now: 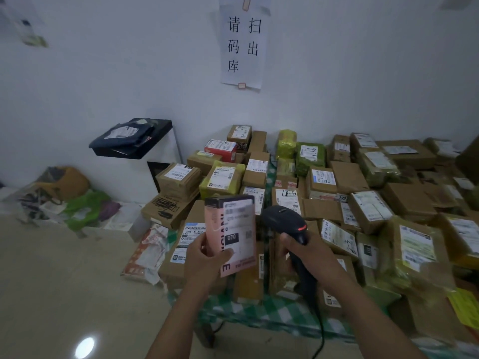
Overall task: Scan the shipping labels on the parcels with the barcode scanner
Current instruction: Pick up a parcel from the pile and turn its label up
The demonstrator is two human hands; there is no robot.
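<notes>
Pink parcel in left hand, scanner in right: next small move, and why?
Probably swing the scanner left so it faces the shipping label. The left hand holds the pink parcel upright with the label facing the camera. The right hand grips the scanner beside it, its head seemingly aimed past the parcel at the pile beyond.

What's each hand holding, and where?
Left hand grips the pink parcel by its lower end; right hand grips the barcode scanner by its handle.
</notes>
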